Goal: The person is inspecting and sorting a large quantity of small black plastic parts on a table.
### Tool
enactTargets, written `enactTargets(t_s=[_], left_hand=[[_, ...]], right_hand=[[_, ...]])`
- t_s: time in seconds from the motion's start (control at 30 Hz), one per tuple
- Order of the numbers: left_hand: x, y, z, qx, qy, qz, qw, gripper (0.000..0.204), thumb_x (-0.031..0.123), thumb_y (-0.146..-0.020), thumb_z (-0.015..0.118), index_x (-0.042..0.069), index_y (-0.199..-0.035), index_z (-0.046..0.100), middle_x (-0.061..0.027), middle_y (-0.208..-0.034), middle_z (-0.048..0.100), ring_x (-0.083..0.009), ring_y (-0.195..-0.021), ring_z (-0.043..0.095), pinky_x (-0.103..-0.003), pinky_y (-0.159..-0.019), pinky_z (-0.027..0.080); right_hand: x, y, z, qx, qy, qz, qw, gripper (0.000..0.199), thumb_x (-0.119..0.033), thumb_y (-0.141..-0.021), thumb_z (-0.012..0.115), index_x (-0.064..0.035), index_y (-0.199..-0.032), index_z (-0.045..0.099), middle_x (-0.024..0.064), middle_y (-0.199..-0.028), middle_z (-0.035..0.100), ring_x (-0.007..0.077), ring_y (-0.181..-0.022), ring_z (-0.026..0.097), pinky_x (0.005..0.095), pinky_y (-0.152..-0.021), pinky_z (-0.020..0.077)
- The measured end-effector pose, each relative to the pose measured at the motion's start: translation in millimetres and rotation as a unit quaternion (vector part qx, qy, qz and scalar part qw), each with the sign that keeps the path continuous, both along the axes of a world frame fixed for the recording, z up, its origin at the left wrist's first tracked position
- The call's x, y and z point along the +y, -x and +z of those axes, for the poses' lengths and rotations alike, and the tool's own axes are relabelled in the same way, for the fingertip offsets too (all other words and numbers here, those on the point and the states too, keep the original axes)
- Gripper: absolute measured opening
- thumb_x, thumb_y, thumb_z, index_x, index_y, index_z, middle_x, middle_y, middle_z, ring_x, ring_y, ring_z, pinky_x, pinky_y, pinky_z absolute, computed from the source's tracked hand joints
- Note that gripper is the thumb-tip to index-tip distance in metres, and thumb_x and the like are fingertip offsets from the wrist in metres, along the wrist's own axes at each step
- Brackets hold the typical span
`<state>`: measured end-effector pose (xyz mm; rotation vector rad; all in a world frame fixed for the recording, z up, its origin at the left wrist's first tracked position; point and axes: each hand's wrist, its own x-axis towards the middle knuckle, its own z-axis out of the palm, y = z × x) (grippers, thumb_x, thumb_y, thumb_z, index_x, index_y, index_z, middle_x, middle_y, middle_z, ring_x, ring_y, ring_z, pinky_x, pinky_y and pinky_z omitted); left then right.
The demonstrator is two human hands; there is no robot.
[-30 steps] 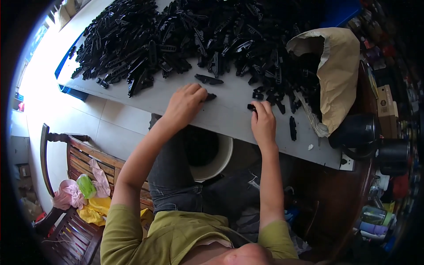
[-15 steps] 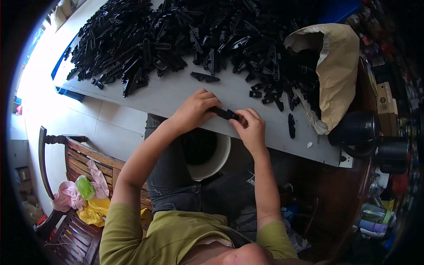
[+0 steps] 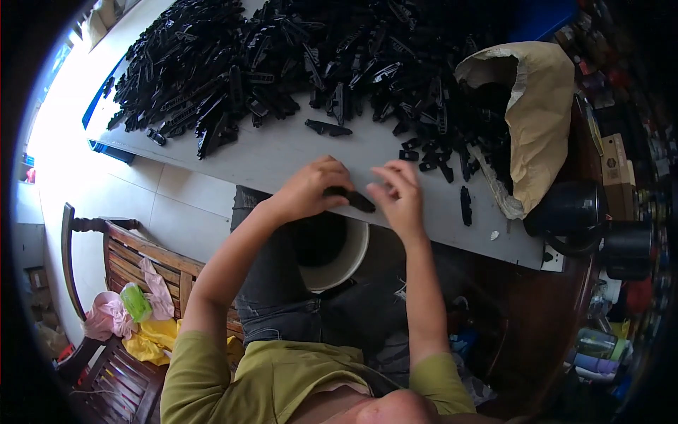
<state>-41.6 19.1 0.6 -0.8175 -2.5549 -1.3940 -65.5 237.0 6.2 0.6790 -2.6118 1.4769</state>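
Note:
Over the near edge of the grey table, my left hand grips a long black plastic part whose free end points toward my right. My right hand is just beside that end, with its fingers apart and slightly blurred, and nothing shows in it. A single black part lies by itself on the table beyond my left hand. Behind it spreads a large heap of similar black parts. Smaller black pieces are scattered to the right, by the mouth of a brown paper sack.
Below the table edge, a white bucket with dark contents stands by my legs. A wooden bench with pink and yellow cloths is at the left. A black mug-like container and a cardboard box sit at the right.
My right hand has let go of the black part's end and its fingers have spread. My left hand has lowered slightly, and the part tilts further down toward me.

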Motion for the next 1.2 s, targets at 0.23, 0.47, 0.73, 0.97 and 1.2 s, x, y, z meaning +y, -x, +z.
enactTargets(t_s=[0.23, 0.47, 0.73, 0.97, 1.2], left_hand=[[-15, 5, 18, -0.143, -0.033, 0.103, 0.984, 0.030, 0.009, -0.079, 0.068, 0.006, -0.109, 0.064, -0.0097, -0.098, 0.060, -0.0283, -0.099, 0.055, -0.038, -0.086, 0.046], [-9, 43, 1, 0.131, 0.146, 0.258, 0.946, 0.036, 0.007, -0.073, 0.069, 0.007, -0.107, 0.058, -0.0118, -0.111, 0.055, -0.0322, -0.104, 0.053, -0.042, -0.086, 0.046], [6, 12, 3, -0.046, -0.066, 0.197, 0.977, 0.056, 0.007, -0.077, 0.071, 0.011, -0.125, 0.043, -0.0165, -0.094, 0.064, -0.0363, -0.087, 0.062, -0.044, -0.073, 0.049], [11, -6, -4, -0.040, -0.109, 0.245, 0.962, 0.067, 0.007, -0.076, 0.076, 0.009, -0.134, 0.041, -0.0120, -0.090, 0.062, -0.0240, -0.069, 0.061, -0.034, -0.066, 0.049], [8, 0, -15, -0.044, -0.180, 0.239, 0.953, 0.054, 0.006, -0.078, 0.075, 0.007, -0.125, 0.049, -0.0143, -0.097, 0.064, -0.0243, -0.089, 0.067, -0.033, -0.077, 0.053]], right_hand=[[20, 25, -16, 0.098, -0.092, -0.154, 0.979, 0.024, -0.003, -0.084, 0.064, -0.0081, -0.107, 0.064, 0.0057, -0.114, 0.057, 0.0182, -0.087, 0.061, 0.0291, -0.068, 0.0497], [13, 24, -13, 0.139, -0.164, -0.169, 0.962, 0.020, -0.004, -0.083, 0.062, -0.0109, -0.102, 0.063, 0.0049, -0.109, 0.059, 0.0277, -0.094, 0.062, 0.0355, -0.076, 0.0492], [9, 19, -12, 0.147, -0.161, -0.153, 0.964, 0.019, -0.007, -0.085, 0.062, -0.0095, -0.104, 0.061, 0.0081, -0.109, 0.058, 0.0312, -0.098, 0.060, 0.0386, -0.079, 0.0496], [11, 13, -9, 0.162, -0.202, -0.138, 0.956, 0.022, -0.010, -0.086, 0.062, -0.0099, -0.108, 0.057, 0.0085, -0.106, 0.056, 0.0317, -0.095, 0.060, 0.0405, -0.075, 0.0499], [7, 20, -11, 0.173, -0.220, -0.136, 0.950, 0.022, -0.011, -0.086, 0.062, -0.0115, -0.108, 0.058, 0.0079, -0.107, 0.055, 0.0308, -0.096, 0.059, 0.0410, -0.075, 0.0494]])
